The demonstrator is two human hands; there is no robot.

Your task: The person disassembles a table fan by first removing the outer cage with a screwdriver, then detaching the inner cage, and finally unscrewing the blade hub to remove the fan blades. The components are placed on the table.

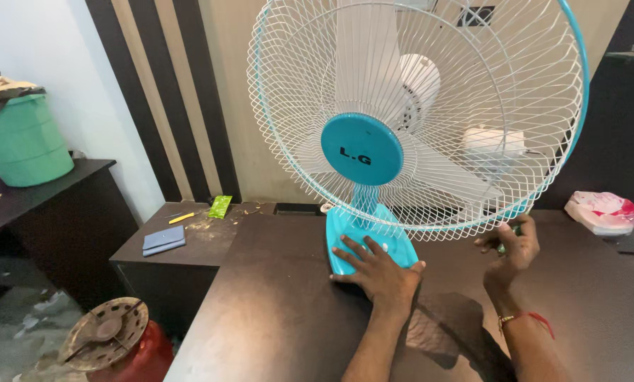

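Dark wood made up the counter (274,311), which ran back to a wall of brown and beige vertical strips. A table fan (416,113) stood near the middle of the counter's far edge, its white wire guard ringed in turquoise and tilted slightly back, its turquoise base (345,228) flat on the wood.

The left hand (377,269) lay palm down on the near end of the base, fingers spread wide and gripping nothing, simply pressing. The right hand (511,244) was raised at the lower right rim of the guard, fingers loosely curled around something small and dark; whether it pinched a clip or only touched the rim could not be told.

Done well, I judged, this called for steady downward weight from the left hand so the base would not skid on the smooth wood, while the right hand worked gently at the rim without bending the thin wires or pulling the head sideways.

At the counter's far right corner sat a pink and white bag (603,211). A lower side table (189,244) off the left edge carried a grey wallet (164,240), a yellow tool (181,218) and a green packet (220,206). Further left a green bucket (23,141) stood on another dark desk, and a red cylinder (136,354) sat on the floor.
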